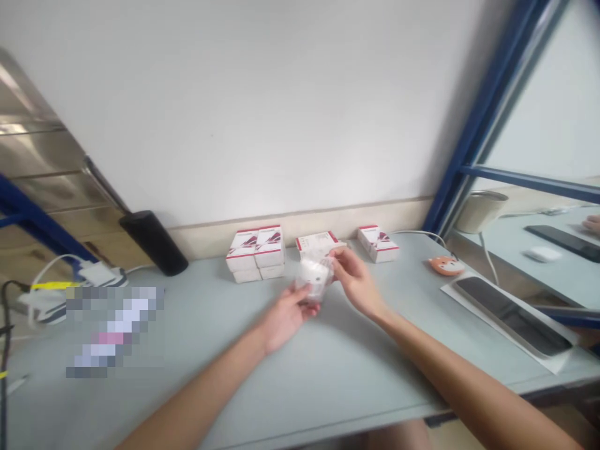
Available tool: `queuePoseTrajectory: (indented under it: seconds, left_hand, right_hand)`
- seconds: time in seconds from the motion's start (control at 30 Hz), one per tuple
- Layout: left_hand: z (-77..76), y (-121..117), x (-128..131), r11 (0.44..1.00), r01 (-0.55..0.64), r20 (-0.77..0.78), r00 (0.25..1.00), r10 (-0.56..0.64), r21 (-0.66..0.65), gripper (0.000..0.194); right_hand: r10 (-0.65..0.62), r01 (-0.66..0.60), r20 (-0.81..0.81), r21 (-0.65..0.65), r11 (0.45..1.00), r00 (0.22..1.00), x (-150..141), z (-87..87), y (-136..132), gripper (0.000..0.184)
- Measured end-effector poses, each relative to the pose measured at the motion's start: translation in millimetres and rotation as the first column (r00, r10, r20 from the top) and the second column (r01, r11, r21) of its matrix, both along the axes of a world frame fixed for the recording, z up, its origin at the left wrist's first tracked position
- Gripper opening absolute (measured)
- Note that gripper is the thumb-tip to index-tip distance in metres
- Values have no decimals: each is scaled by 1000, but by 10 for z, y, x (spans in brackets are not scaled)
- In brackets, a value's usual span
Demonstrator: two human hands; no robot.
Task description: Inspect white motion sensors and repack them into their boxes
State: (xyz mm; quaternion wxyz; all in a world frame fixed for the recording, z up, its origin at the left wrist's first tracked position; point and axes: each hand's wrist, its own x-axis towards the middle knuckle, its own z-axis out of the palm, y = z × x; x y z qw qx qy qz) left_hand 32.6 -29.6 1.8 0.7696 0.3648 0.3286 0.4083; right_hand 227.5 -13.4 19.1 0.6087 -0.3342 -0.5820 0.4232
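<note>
A small white item in a clear plastic bag [313, 280] is held between my two hands, above the table. My left hand [288, 314] grips it from below and to the left, fingers closed around it. At the upper right, my right hand [351, 275] pinches the edge of the plastic. Just behind my hands lies a white box with red edges [316, 241], partly covered by them. Left of it is a stack of several similar boxes [256, 250]; to the right stands another such box [377, 244]. Blur hides the item's exact kind.
A black cylinder [154, 244] leans by the wall at left, near white chargers and cables [49, 303]. A blurred-out rectangle [112, 334] lies on the table [197, 375]. At right are an orange animal-faced object [446, 265], a dark phone-like slab [513, 315] and a blue-framed glass partition [482, 119].
</note>
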Motion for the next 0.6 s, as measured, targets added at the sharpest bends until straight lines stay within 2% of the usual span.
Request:
queuePoseTrajectory:
  seconds: [0.07,0.13,0.2,0.27,0.37,0.43,0.53,0.6]
  left_hand:
    - [-18,26,-15,998,56,32,998,-55,-26,45]
    - [-29,31,-34,992,125,46,991,-124,-22,51]
    - [-33,19,-54,987,162,38,986,-162,11,55]
    - [-34,11,-67,984,177,26,984,-178,37,56]
    - [-35,23,-69,981,189,25,981,-190,31,52]
    - [-35,41,-68,982,187,28,982,-188,9,48]
    - [-30,59,-82,987,158,34,987,-157,-26,45]
    - [-22,60,-97,988,147,47,988,-145,-45,44]
  right_hand:
    - [-148,130,114,152,980,982,-25,-5,-76,21]
    - [-318,259,173,296,920,932,-10,14,-113,17]
    - [-423,342,164,369,864,891,2,54,-122,17]
    - [-438,376,113,354,856,892,-10,123,-106,19]
    - [-374,352,40,264,898,926,-49,313,3,25]
    - [-356,343,14,233,910,934,-40,483,172,28]
    - [-419,448,-170,212,869,892,63,657,561,28]
    - [-497,546,-266,159,822,826,154,621,827,29]
